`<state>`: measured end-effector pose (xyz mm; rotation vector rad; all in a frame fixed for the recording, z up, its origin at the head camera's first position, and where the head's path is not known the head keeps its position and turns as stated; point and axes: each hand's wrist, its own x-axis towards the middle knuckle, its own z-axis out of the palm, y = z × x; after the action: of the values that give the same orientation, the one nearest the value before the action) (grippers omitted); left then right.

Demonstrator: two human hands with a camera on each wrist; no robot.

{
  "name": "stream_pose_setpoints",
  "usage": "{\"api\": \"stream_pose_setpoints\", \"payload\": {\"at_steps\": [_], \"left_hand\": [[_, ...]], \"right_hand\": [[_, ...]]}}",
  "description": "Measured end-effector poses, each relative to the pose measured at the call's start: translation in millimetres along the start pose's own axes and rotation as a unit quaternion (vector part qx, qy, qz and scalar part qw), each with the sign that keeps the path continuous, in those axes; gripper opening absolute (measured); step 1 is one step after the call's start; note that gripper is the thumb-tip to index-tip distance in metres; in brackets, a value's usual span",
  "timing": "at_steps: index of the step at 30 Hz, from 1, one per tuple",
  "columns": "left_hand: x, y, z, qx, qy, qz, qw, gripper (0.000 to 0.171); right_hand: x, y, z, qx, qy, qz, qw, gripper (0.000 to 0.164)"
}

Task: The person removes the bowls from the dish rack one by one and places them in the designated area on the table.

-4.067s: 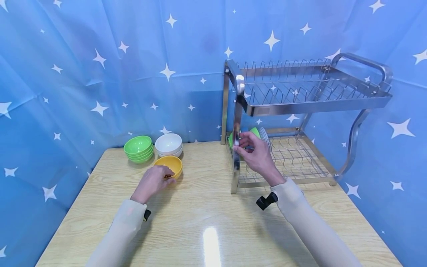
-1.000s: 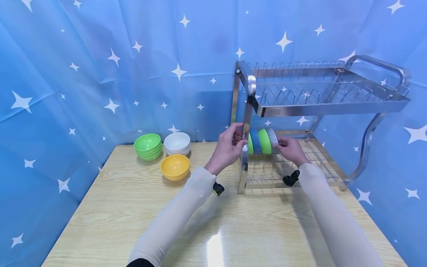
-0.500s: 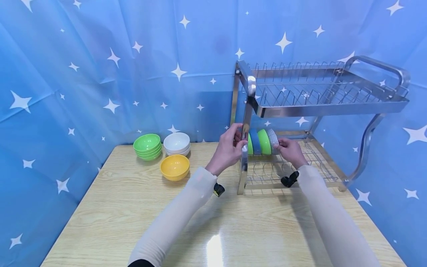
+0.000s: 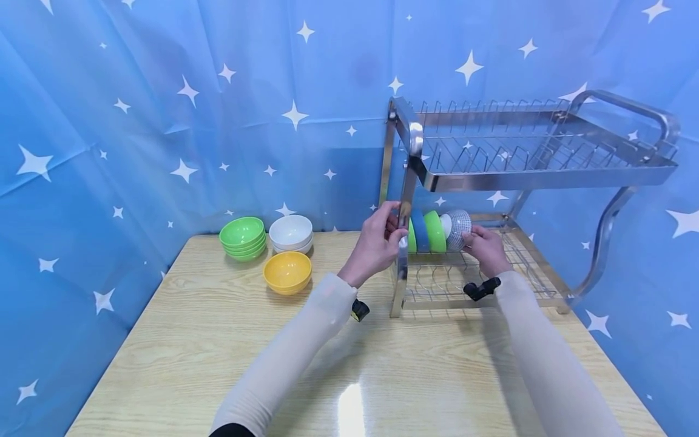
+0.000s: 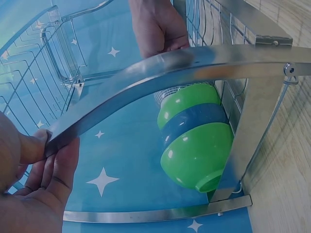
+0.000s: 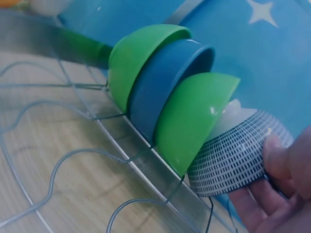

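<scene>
- Patterned bowl [image 4: 460, 229], white with a dark grid, sits over the lower tier [image 4: 442, 304] of the metal rack [image 4: 546, 179], at about 3 o'clock from the other racked bowls; a white area shows on its side toward them.
- Your right hand [image 4: 488, 250], at 4 o'clock from that bowl, grasps it, thumb on the outside and fingers underneath in the right wrist view.
- You have the bowl tilted; whether its lower edge touches the wires, you cannot tell.
- Just beside it at 9 o'clock stands the right green bowl [image 4: 435, 232], then the blue bowl [image 4: 420, 232], then the left green bowl [image 5: 197, 153], all on edge in a close row.
- Your left hand [image 4: 375, 244], at 9 o'clock from the row, grips the rack's left front upright [image 4: 402, 267] between thumb and fingers.
- Well apart at 9 o'clock from your left hand, white bowls [image 4: 291, 235] are nested on the table [image 4: 218, 364].
- You have a stack of green bowls [image 4: 243, 241] at 9 o'clock from the white ones, and a yellow bowl [image 4: 287, 274] at 6 o'clock from them.
- At 12 o'clock, a blue curtain [image 4: 164, 54] with white stars hangs behind your table.
</scene>
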<state>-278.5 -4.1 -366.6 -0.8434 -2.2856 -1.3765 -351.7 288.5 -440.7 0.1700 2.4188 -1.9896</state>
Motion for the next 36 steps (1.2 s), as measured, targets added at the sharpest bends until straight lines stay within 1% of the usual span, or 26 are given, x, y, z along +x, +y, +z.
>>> {"api": "stream_pose_setpoints", "payload": {"at_steps": [2, 6, 8, 10, 13, 15, 17, 20, 24, 26, 28, 29, 32, 34, 36], "left_hand": [[0.1, 0.0, 0.4, 0.001, -0.001, 0.001, 1.0, 0.04], [-0.1, 0.6, 0.6, -0.004, -0.002, 0.002, 1.0, 0.039], [0.1, 1.2, 0.6, -0.006, -0.003, 0.002, 1.0, 0.038], [0.3, 1.9, 0.6, -0.007, -0.003, 0.003, 1.0, 0.037], [1.0, 2.5, 0.7, -0.007, -0.002, 0.005, 1.0, 0.036], [1.1, 2.8, 0.4, -0.007, -0.001, 0.006, 1.0, 0.035], [1.4, 2.8, 0.0, -0.006, 0.0, 0.006, 1.0, 0.035], [1.2, 2.5, -0.6, -0.005, 0.001, 0.005, 1.0, 0.036], [0.0, 2.3, -1.0, -0.003, -0.001, 0.0, 1.0, 0.035], [-0.5, 2.5, -1.1, -0.003, -0.003, -0.003, 1.0, 0.036], [-1.0, 2.7, -1.2, -0.001, -0.004, -0.005, 1.0, 0.036], [-1.1, 2.6, -1.2, -0.001, -0.004, -0.006, 1.0, 0.036], [-1.5, 2.3, -0.9, 0.0, -0.002, -0.008, 1.0, 0.035], [-1.3, 2.0, -0.3, -0.001, -0.002, -0.008, 1.0, 0.035], [-0.8, 1.8, 0.3, -0.003, -0.001, -0.007, 1.0, 0.035]], "right_hand": [[-1, 0, -2, 0.028, -0.007, 0.008, 1.0, 0.057], [-3, 0, -6, 0.068, -0.02, 0.019, 0.997, 0.058], [-4, 1, -8, 0.104, -0.023, 0.022, 0.994, 0.058], [-5, 1, -11, 0.143, -0.029, 0.023, 0.989, 0.049], [-7, 0, -14, 0.207, -0.037, 0.022, 0.977, 0.027], [-8, -2, -16, 0.228, -0.043, 0.013, 0.973, 0.017], [-9, -5, -17, 0.233, -0.046, 0.004, 0.971, 0.015], [-9, -10, -18, 0.208, -0.043, -0.005, 0.977, 0.022], [-10, -17, -20, 0.148, -0.032, -0.015, 0.988, 0.046], [-11, -21, -20, 0.116, -0.024, -0.023, 0.993, 0.055], [-12, -25, -20, 0.08, -0.014, -0.034, 0.996, 0.059], [-13, -28, -19, 0.052, -0.007, -0.042, 0.998, 0.059], [-17, -33, -18, -0.035, 0.021, -0.064, 0.997, 0.057], [-20, -36, -18, -0.09, 0.039, -0.075, 0.992, 0.054], [-24, -40, -17, -0.126, 0.053, -0.081, 0.987, 0.053]]}}
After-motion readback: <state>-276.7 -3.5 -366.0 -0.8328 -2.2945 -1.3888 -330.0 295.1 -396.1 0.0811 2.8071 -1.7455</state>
